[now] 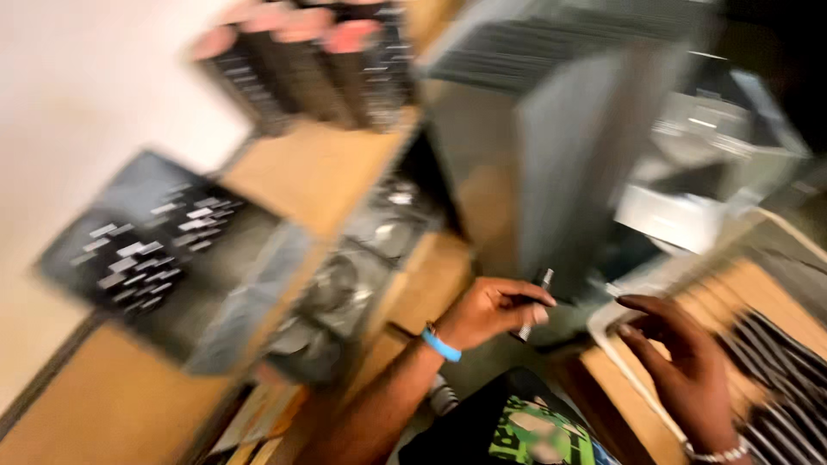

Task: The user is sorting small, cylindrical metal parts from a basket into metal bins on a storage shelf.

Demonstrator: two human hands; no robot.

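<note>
- The whole view is smeared with motion blur, so fine detail is hard to read; the big shapes come through.
- The left hand (493, 310), with a blue wristband (441, 345) on the wrist, has its fingers curled together and pinched on a slim dark pen-like tool (534, 301); the tool stands nearly upright, its top poking above the knuckles and its lower tip showing below the thumb.
- The right hand (680, 362) sits just to the right of the tool, apart from it, with a beaded bracelet (715, 452) at the wrist; its fingers are spread and loosely bent, holding nothing; the fingertips lie on or just over a pale rim, and I cannot tell which.
- Above the tool rises a tall grey metal panel (577, 155), tilted.
- Left of the tool, past the forearm, a wooden bench (319, 172) carries a dark flat board (164, 250) with rows of small pale rectangles; round metal parts (345, 284) lie between that board and the tool.
- Far above and left of the tool, a row of dark finned blocks (301, 69) with pinkish tops lines the bench edge.
- Right of the tool, beyond the right hand, a slatted wooden rack (775, 336) holds dark strips.
</note>
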